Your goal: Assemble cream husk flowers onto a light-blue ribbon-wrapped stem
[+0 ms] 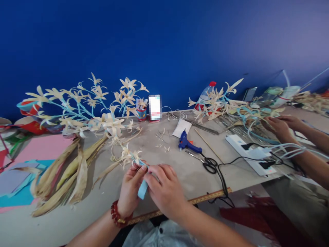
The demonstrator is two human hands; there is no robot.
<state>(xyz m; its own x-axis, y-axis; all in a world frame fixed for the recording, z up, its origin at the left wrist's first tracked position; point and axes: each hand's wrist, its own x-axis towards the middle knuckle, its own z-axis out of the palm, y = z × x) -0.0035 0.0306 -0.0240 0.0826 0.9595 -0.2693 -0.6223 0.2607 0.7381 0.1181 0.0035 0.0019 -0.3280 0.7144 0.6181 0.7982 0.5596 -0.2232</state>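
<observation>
My left hand [130,191], with a red bead bracelet at the wrist, pinches the stem of a small cream husk flower [130,156] just above the grey table [180,171]. My right hand [163,188] is closed beside it, fingers pressed on the same stem and on a light blue tape strip [142,189] that hangs down between both hands. Both hands touch each other near the table's front edge.
A large spray of husk flowers on blue stems [84,106] and dried husks [61,178] lie left. A blue glue gun [187,143], black scissors [208,164], a white power strip [250,156] with cords lie right. Another person's hands [279,125] work on flowers at far right.
</observation>
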